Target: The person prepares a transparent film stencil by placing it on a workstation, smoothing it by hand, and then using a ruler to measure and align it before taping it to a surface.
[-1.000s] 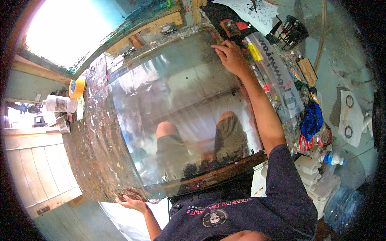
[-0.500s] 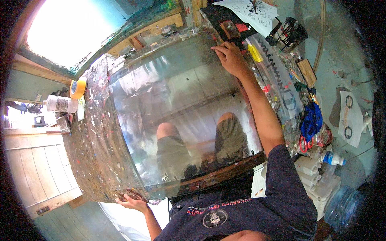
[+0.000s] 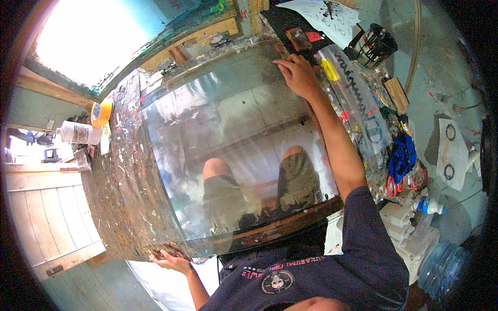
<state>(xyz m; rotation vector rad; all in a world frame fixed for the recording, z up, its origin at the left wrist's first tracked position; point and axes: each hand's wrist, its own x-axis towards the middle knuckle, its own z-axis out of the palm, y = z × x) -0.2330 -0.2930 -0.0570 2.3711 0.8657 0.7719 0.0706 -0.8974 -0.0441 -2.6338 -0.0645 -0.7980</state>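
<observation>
A large clear glass pane (image 3: 244, 103) is set in the paint-spattered worktop (image 3: 124, 197) before me, and my knees show through it. My right hand (image 3: 300, 76) rests at the pane's far right corner, index finger stretched leftward and the other fingers bent; I see nothing held in it. Near the worktop's front left corner is my left hand (image 3: 174, 262), fingers apart and slightly curled against the edge, with nothing visible in them. Beside my right forearm lies a clear plastic sheet (image 3: 363, 103) with dark lettering and a yellow piece (image 3: 329, 69).
At the left stand a yellow tape roll (image 3: 101, 112) and a white bottle (image 3: 80, 133). To the right are a black pen holder (image 3: 376, 45), a blue cloth (image 3: 403, 153), red-handled scissors (image 3: 394, 185) and a large water bottle (image 3: 443, 269). A wooden-framed screen (image 3: 93, 46) leans at the back left.
Both hands stay in nearly the same places. The view shifts very slightly.
</observation>
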